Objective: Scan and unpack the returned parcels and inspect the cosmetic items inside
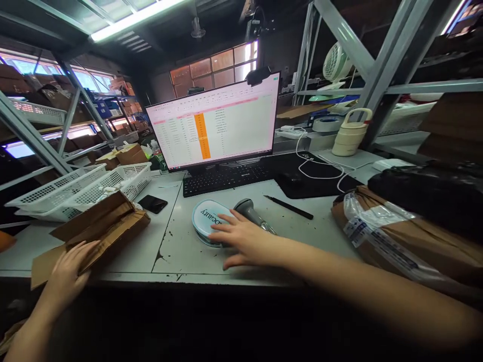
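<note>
My right hand [247,240] lies flat with fingers spread on the grey table [177,246], its fingertips resting on a round pale-blue tin [207,215] with "Beauty" printed on the lid. A grey barcode scanner [249,209] lies right behind that hand. My left hand [71,271] sits at the table's front-left edge, fingers extended against the flap of an opened brown cardboard box [101,229]; it grips nothing.
A monitor [217,123] with a spreadsheet and a black keyboard [226,178] stand behind. A black phone [152,203], white baskets [86,188], a pen [289,206], taped parcels [400,241], a black bag [430,193] and metal shelving surround the table.
</note>
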Demonstrator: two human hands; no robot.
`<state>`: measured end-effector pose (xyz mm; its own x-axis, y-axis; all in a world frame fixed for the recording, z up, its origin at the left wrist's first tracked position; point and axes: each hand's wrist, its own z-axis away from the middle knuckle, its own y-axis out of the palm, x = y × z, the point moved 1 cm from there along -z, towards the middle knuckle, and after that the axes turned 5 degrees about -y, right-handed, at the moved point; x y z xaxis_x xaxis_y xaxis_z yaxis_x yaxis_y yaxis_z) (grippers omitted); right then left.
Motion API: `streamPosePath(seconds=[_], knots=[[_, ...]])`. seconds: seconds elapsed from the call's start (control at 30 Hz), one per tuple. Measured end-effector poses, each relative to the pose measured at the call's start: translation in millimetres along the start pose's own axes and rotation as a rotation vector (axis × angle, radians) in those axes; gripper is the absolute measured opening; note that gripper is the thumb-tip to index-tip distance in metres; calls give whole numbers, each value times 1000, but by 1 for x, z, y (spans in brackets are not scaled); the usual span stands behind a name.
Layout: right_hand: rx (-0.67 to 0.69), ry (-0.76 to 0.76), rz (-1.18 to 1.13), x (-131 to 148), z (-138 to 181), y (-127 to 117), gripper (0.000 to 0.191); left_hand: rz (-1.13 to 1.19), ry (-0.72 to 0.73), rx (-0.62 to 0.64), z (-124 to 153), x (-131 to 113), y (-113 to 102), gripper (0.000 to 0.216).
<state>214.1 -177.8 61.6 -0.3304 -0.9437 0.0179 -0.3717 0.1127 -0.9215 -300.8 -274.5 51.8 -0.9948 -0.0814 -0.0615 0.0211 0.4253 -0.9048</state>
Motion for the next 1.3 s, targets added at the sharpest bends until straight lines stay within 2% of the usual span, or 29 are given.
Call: streamPosePath(seconds=[0.03,0.17,0.2,0.27,0.33,0.37,0.4,0.5,0.6,0.67,0.73,0.87,0.9,0.97,1.03,1.07,1.13,1.2,1.23,1.3], knots=[[-34,64,-5,-10,4,-9,54,9,5,-40,3,1,1,60],[-338,464,46,-71,29,-47,44,-42,-48,-285,22,1,0,73],[-362,578,22,-85,35,-50,44,-66,-62,-380,29,-3,-1,77],[-328,725,-70,-101,42,-49,47,-76,-47,-589,44,-21,-2,84],[-263,726,-146,-99,38,-42,48,7,37,-709,53,-51,-1,82],[-232,679,-150,-93,32,-38,50,73,88,-686,53,-71,1,76],[-197,623,-133,-84,24,-34,54,143,134,-584,50,-92,4,66],[0,466,-19,-54,-5,-23,82,309,188,-167,23,-158,19,42],[218,367,63,-31,-28,-7,102,482,160,191,-10,-211,43,58],[259,351,114,-22,-34,4,101,615,142,432,-23,-236,59,66],[234,372,161,-18,-35,11,93,781,132,553,-27,-253,69,67],[103,456,112,-19,-30,6,75,1219,98,566,-17,-269,70,63],[47,488,57,-19,-30,1,74,1338,77,513,-15,-271,68,64],[-100,535,-146,-15,-30,-10,73,1530,-3,276,-12,-273,61,75],[-262,526,-493,-6,-32,-18,65,1653,-118,50,-11,-277,54,92],[-321,517,-718,1,-34,-19,60,1719,-166,29,-12,-280,52,96],[-347,535,-1191,18,-37,-17,57,1891,-240,147,-13,-288,49,101],[-294,606,-1570,32,-39,-9,65,2064,-315,266,-13,-297,48,97],[-260,650,-1681,36,-38,-4,68,2135,-361,271,-12,-301,47,91],[-237,732,-1714,38,-35,3,65,2229,-465,215,-11,-305,47,73]])
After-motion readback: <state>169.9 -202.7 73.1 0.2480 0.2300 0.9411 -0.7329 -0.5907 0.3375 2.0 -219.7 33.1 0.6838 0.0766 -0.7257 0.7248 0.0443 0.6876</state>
